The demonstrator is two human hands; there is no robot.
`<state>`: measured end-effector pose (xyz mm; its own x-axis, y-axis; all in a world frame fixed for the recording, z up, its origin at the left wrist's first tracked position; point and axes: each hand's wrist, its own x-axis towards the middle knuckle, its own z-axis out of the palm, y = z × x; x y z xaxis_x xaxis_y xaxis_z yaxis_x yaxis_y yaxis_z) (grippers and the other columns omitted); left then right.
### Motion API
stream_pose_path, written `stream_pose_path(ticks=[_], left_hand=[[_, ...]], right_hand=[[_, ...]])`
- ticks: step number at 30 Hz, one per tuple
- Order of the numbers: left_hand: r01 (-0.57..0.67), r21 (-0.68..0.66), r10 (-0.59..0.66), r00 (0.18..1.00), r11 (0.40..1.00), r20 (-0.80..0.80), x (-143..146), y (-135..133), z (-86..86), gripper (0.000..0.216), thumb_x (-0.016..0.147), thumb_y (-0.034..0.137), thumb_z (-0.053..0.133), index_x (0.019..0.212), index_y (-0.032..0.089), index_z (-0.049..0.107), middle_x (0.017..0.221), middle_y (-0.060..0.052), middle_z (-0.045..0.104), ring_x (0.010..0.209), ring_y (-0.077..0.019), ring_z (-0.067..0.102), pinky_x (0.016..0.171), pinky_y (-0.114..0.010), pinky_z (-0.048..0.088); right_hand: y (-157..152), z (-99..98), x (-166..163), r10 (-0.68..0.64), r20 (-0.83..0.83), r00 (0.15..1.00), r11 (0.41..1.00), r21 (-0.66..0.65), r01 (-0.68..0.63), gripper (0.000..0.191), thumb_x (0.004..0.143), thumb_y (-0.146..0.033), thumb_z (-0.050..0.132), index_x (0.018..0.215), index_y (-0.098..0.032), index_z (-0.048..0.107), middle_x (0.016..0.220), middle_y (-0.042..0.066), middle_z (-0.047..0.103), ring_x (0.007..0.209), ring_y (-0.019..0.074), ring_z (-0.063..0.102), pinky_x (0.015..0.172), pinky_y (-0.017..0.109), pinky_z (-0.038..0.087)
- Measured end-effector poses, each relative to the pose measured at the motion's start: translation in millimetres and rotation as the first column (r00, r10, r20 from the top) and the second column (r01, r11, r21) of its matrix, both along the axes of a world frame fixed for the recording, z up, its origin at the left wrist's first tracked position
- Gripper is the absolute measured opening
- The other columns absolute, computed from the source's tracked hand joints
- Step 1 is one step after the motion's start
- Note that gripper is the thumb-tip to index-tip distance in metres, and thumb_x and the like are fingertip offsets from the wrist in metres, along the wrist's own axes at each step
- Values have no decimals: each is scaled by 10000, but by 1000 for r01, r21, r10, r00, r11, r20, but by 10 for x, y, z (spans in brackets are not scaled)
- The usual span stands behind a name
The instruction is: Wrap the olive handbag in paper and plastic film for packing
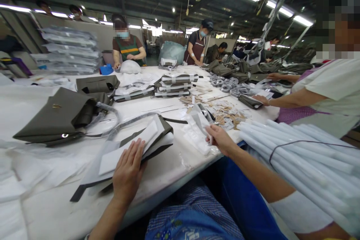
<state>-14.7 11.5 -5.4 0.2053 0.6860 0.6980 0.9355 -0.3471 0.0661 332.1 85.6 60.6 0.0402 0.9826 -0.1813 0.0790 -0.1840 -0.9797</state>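
My left hand (pixel 129 167) rests with its fingers stretched out on a white padding sheet (pixel 128 148). That sheet lies over a dark olive handbag (pixel 167 127), which is on its side on the table with white material showing at its opening. A long handle (pixel 137 118) in clear wrapping loops from the bag. My right hand (pixel 221 138) pinches a white strip (pixel 204 123) between thumb and fingers. Just beyond it stands a small grey object with dark parts (pixel 200 110), its kind unclear, beside crumpled white sheets (pixel 195 135).
Another olive handbag (pixel 56 114) lies at the left. Flat wrapped bags are stacked (pixel 176 84) mid-table, near scattered brown tags (pixel 225 114). Bundled white tubes (pixel 298 153) extend beside my right arm. A co-worker's hand (pixel 261 100) handles a bag at the right; other people stand across the table.
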Motion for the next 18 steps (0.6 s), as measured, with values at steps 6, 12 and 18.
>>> stream_pose_path(ticks=[6, 12, 18], left_hand=[[-22, -11, 23, 998, 1000, 54, -33, 35, 29, 696, 961, 195, 515, 1570, 227, 181, 1538, -98, 421, 1410, -271, 402, 1159, -441, 331], [-23, -1, 23, 998, 1000, 50, -41, 33, 39, 697, 957, 183, 515, 1569, 218, 184, 1534, -102, 426, 1405, -270, 409, 1159, -434, 331], [-35, 16, 34, 997, 999, 62, -43, 41, 59, 693, 961, 191, 515, 1569, 223, 184, 1527, -98, 438, 1395, -267, 424, 1157, -429, 339]], right_hand=[[-561, -487, -358, 290, 157, 944, 931, -276, -240, 575, 801, -497, 659, 1286, -194, 594, 573, -42, 579, 439, 126, 490, 434, 240, 387], [-640, -495, -458, 254, 853, 456, 917, -62, -395, 700, 891, -402, 614, 1513, -172, 389, 719, 74, 713, 703, 269, 688, 671, 358, 528], [-412, -629, -641, -22, 962, 273, 728, 203, -655, 580, 922, -454, 591, 1408, -144, 532, 1279, 195, 636, 1203, 340, 579, 1025, 478, 458]])
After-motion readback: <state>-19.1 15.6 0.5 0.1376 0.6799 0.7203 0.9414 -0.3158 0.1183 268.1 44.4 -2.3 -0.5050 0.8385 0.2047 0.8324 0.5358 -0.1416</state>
